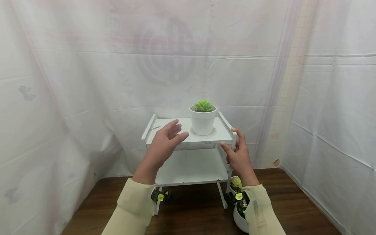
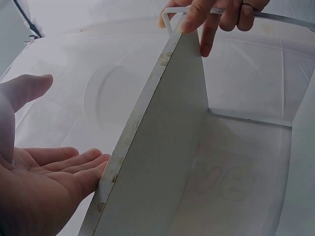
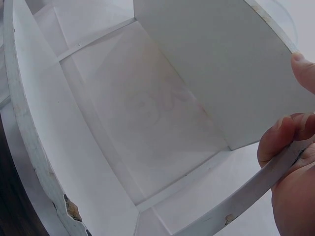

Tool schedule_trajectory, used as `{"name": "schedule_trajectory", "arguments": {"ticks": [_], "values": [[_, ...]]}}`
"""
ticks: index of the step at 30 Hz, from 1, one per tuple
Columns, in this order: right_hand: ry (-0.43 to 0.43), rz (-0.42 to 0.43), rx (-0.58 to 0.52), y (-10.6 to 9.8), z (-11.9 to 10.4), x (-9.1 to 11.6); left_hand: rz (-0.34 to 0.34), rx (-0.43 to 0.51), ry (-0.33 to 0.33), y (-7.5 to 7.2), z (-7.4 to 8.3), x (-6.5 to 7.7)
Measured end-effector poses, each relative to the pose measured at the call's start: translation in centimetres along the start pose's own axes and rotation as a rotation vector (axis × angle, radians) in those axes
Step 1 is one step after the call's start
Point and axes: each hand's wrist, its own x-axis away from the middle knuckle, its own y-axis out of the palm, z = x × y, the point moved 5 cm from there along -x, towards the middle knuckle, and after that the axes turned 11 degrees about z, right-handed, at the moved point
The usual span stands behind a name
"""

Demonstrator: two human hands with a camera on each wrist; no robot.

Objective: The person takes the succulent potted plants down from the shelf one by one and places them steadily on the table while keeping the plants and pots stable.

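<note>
A white two-tier shelf (image 1: 194, 166) stands on thin legs in the middle of the head view. On its top board, right of centre, sits a green succulent in a white pot (image 1: 202, 123). My right hand (image 1: 239, 156) grips the shelf's front right corner, and its thumb lies on the top board's front edge. In the right wrist view, curled fingers (image 3: 276, 137) wrap the side frame. My left hand (image 1: 164, 140) is held with spread fingers before the left part of the top board, holding nothing. The left wrist view shows its fingertips right at the board's edge (image 2: 115, 167).
Below my right wrist, a white pot (image 1: 241, 222) and another small plant (image 1: 236, 183) stand beside the shelf's right leg. The brown wooden table (image 1: 293, 202) lies beneath. Pale plastic sheeting (image 1: 88, 81) hangs behind and along both sides. The lower board's edge is chipped (image 3: 72, 207).
</note>
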Motion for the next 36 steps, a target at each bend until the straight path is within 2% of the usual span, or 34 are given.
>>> {"name": "schedule_trajectory", "arguments": {"ticks": [9, 15, 20, 23, 36], "values": [[0.0, 0.0, -0.008, -0.1, 0.1, 0.0, -0.005, 0.022, -0.03, 0.8, 0.0, -0.9], [0.033, -0.009, -0.022, 0.0, 0.1, 0.0, -0.002, 0.012, -0.064, 1.3, 0.0, -1.5], [0.049, -0.017, -0.026, 0.0, -1.5, 0.6, 0.0, -0.003, -0.088, 1.4, 0.0, -1.8], [0.04, -0.02, -0.02, 0.0, -2.6, 0.9, 0.003, -0.01, -0.093, 1.6, 0.0, -2.1], [0.035, -0.013, -0.019, 0.1, -2.4, 0.8, 0.005, -0.011, -0.079, 2.6, 0.3, -2.9]]}}
